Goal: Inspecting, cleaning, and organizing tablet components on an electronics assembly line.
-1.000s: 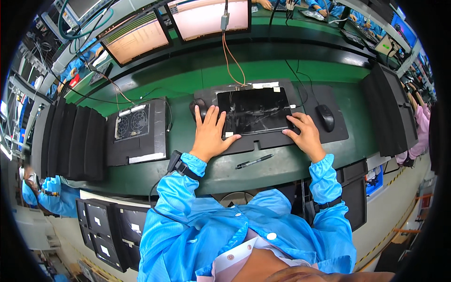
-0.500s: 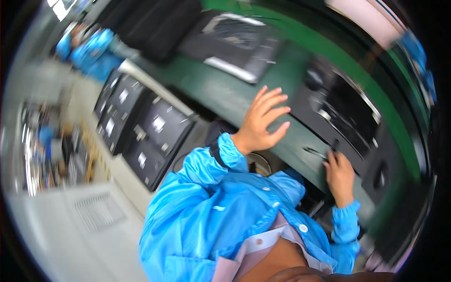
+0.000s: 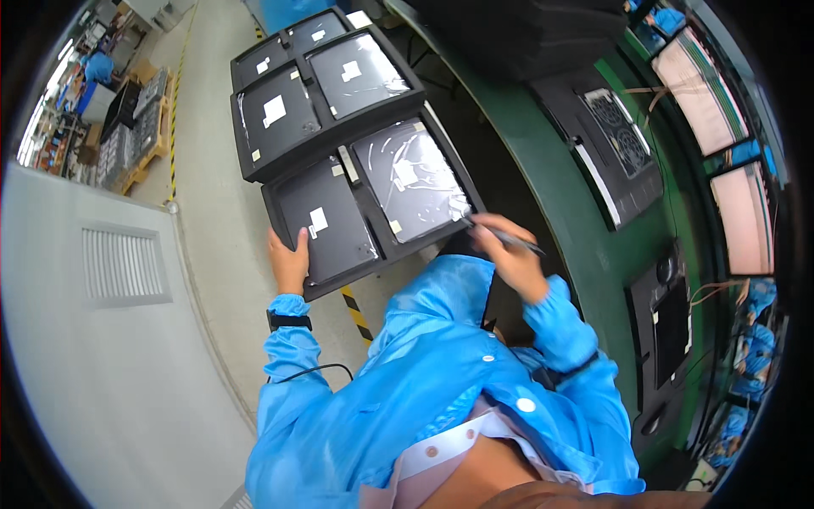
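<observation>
Black two-compartment tray (image 3: 370, 208), I see remotely, is clamped by left hand (image 3: 290, 268), while right hand (image 3: 518, 261) pinches a pen (image 3: 530, 246).

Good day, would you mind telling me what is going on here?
A person in a blue smock has the left hand at the near left corner of a black foam tray, thumb over its rim. The right hand holds a dark pen by the tray's right side. Two flat panels sit in its separate compartments. Another dark panel lies on the green workbench's black pad.
</observation>
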Demonstrator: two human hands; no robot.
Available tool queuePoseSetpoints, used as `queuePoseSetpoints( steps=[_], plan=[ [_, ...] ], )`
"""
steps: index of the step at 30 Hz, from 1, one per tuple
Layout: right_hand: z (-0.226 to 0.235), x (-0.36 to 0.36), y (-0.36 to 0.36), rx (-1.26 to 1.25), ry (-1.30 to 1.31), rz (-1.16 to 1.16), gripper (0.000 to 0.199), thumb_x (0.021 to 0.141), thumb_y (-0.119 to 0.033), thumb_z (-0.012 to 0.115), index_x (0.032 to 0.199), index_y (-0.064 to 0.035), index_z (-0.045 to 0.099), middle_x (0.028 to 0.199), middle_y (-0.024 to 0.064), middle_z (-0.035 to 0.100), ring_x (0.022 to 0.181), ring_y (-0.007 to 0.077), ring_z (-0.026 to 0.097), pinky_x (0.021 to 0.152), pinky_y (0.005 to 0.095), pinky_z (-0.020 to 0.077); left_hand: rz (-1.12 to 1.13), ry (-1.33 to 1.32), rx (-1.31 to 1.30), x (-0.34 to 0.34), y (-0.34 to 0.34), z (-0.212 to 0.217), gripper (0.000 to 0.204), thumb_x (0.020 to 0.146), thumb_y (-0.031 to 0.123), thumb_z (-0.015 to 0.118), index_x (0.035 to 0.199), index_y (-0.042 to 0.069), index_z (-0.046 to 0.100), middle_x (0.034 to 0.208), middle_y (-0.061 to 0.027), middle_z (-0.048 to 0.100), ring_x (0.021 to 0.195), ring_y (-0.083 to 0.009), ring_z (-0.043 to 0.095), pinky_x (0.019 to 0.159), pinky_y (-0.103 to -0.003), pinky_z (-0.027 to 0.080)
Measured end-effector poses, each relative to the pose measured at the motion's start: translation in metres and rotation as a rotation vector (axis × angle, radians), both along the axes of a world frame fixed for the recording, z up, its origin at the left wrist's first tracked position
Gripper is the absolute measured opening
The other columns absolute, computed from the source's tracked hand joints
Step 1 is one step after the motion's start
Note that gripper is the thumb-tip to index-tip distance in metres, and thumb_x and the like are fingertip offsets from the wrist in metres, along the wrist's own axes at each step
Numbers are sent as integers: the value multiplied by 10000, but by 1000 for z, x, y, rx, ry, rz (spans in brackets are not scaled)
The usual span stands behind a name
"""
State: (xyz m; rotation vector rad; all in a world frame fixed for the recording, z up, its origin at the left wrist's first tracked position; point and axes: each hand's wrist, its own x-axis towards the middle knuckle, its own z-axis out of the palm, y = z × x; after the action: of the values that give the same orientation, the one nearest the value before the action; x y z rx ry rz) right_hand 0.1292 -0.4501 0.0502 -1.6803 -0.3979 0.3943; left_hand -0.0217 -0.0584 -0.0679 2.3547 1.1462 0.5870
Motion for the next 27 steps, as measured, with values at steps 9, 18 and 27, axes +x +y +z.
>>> queuePoseSetpoints(
  steps=[9,18,27],
  plan=[
    [-109,74,153,-140,-163,-64,197,919,-161,632,990,16,682,789,53,675,688,96,618,620,260,489,41,33,-342,9,-12,16,716,954,384,592,1463,-32,307,1302,-298,555,1163,-437,580,967,-440,474],
    [-110,71,154,-228,-314,-72,159,920,-116,619,976,17,687,818,57,680,706,100,615,631,261,489,43,58,-338,11,-7,16,719,963,414,584,1454,-44,326,1364,-303,504,1229,-441,535,1033,-418,438],
    [-71,19,208,-70,-355,247,201,901,-114,627,1052,5,685,917,134,673,799,222,650,716,311,507,51,-8,-331,11,-10,12,704,930,359,618,1444,-27,330,1299,-293,553,1144,-441,584,936,-466,485]
  ],
)
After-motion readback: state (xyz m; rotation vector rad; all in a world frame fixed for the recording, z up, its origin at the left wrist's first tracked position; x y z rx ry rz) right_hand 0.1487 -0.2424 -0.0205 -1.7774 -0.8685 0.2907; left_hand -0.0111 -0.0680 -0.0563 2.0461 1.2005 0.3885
